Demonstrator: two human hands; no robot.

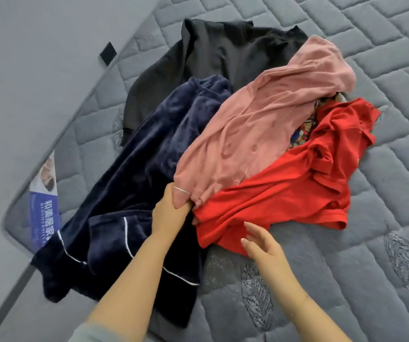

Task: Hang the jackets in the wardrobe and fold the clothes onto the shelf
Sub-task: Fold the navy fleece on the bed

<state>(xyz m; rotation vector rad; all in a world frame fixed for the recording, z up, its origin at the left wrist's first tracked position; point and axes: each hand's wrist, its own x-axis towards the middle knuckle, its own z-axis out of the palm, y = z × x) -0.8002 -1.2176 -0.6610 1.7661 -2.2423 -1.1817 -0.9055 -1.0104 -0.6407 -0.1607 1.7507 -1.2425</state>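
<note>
Nothing is yet hung or folded: only the pink buttoned garment [260,124] is gripped by the left hand [173,208], while the right hand [262,243] is held spread and empty over the pile on the mattress [346,280].

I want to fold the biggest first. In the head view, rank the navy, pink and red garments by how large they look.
1. navy garment, though nearest the camera
2. pink garment and red garment: look alike, both crumpled, so unranked

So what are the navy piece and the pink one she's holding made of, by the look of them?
The navy garment looks like plush velvet or fleece: a soft sheen, deep pile, and white piping along the edges. The pink garment, gripped at its hem by the left hand, seems a thin matte knit or cotton with small matching buttons. Neither fibre is certain.
</note>
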